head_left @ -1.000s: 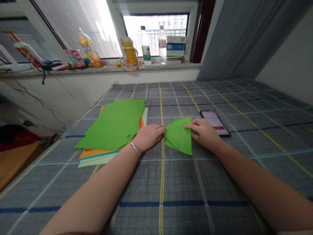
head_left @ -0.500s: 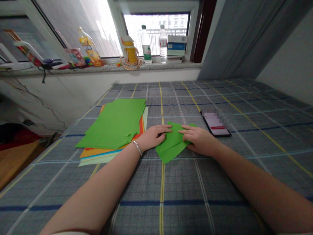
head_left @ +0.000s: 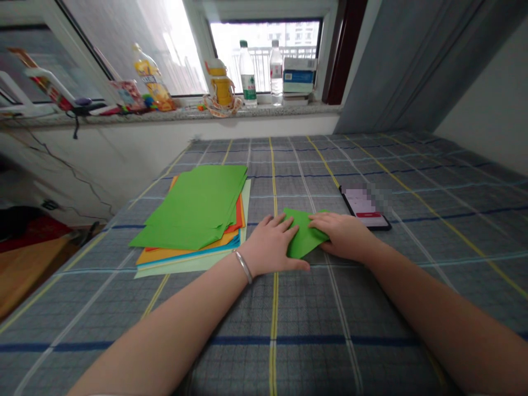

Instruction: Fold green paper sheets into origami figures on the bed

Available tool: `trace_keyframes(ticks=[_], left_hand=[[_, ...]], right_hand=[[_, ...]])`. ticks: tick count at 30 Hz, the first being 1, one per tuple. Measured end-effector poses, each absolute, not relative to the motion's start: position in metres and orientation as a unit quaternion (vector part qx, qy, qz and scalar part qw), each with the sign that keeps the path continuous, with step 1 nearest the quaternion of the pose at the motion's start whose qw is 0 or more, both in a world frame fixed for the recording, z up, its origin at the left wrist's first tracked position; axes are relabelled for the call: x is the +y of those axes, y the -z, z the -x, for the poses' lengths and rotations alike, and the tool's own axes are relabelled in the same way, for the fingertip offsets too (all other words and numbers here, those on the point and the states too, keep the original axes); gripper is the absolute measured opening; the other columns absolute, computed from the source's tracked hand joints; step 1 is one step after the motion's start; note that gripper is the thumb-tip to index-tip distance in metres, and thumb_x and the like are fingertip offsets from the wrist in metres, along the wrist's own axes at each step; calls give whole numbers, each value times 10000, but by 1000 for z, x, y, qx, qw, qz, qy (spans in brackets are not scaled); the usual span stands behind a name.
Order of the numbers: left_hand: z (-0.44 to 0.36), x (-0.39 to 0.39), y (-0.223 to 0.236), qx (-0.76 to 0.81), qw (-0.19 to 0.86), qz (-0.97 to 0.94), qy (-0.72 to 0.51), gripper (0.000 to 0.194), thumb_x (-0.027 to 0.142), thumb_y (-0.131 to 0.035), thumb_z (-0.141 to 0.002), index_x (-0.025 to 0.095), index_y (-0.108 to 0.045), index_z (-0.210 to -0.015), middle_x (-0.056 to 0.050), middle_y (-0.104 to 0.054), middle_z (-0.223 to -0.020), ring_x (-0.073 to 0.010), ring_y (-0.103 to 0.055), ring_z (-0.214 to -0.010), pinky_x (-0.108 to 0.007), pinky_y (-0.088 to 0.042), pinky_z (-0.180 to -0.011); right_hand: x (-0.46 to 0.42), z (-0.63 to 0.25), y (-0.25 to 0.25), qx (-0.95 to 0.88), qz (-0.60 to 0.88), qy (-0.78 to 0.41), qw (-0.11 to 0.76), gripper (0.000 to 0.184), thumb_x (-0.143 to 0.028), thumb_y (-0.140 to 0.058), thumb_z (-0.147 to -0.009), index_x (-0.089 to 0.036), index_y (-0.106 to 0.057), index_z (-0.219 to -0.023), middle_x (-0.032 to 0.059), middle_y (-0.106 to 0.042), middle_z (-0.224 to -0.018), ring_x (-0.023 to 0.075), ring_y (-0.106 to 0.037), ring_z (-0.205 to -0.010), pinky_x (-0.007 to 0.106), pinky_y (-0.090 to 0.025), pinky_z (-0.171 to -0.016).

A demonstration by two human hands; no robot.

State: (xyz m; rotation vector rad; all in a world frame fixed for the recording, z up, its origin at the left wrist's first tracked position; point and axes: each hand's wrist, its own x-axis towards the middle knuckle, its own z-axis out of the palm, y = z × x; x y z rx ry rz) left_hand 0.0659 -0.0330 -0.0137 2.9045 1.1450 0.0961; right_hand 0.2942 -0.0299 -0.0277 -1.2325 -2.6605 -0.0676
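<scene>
A folded piece of green paper (head_left: 304, 234) lies on the plaid bed cover (head_left: 371, 313), its lower tip pointing toward me. My left hand (head_left: 272, 245) rests flat on its left side, fingers spread and covering part of it. My right hand (head_left: 340, 235) presses on its right side, fingers together. The two hands nearly meet over the paper. To the left of my left hand is a stack of coloured paper (head_left: 193, 209), with green sheets on top and orange, blue and pale green edges showing below. A metal bangle (head_left: 243, 267) circles my left wrist.
A smartphone (head_left: 365, 208) with a lit screen lies just beyond my right hand. Past the bed's far end, a window sill (head_left: 177, 114) holds plastic bottles (head_left: 248, 74), a yellow bottle (head_left: 220, 82) and a box (head_left: 299, 77). Wooden flooring (head_left: 25, 269) lies below the bed's left side.
The green paper now looks smaller and more compact, its lower tip shifted to the right. My left hand has moved right and toward me, and now covers more of the paper.
</scene>
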Motion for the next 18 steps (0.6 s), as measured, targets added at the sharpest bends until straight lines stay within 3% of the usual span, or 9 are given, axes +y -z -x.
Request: trace_keyframes(ticks=[2, 6, 11, 18], left_hand=[[-69, -37, 18, 364, -3, -931, -25, 941, 775, -498, -726, 106, -436, -1384, -205, -418, -1442, -369, -370, -1343, -523, -288, -1087], [-66, -33, 21, 353, -25, -935, -26, 690, 533, -544, -823, 125, -454, -1372, -180, -431, -1439, -326, -405, -1329, -471, -317, -1082], [-60, -25, 15, 329, -28, -944, -15, 572, 369, -546, -828, 157, -488, -1355, -126, -464, -1429, -306, -456, -1291, -466, -340, -1085], [-55, -18, 14, 277, -13, -961, -24, 435, 230, -481, -863, 192, -569, -1287, -67, -546, -1363, -220, -523, -1232, -358, -381, -1081]], right_hand=[[-29, -299, 28, -899, 426, 24, 101, 401, -222, -621, -742, -181, -627, -1141, 118, -601, -1298, 286, -580, -1155, 425, -457, -990], [-30, -304, 27, -896, 434, 19, 96, 415, -252, -597, -774, -162, -627, -1179, 132, -605, -1288, 283, -583, -1154, 415, -464, -983], [-32, -303, 22, -894, 439, 22, 84, 327, -249, -627, -762, -196, -683, -1079, 108, -676, -1167, 281, -652, -1008, 395, -523, -843], [-38, -300, 12, -895, 442, 42, 43, 215, -328, -556, -865, -221, -719, -957, 65, -726, -988, 231, -670, -876, 326, -476, -697]])
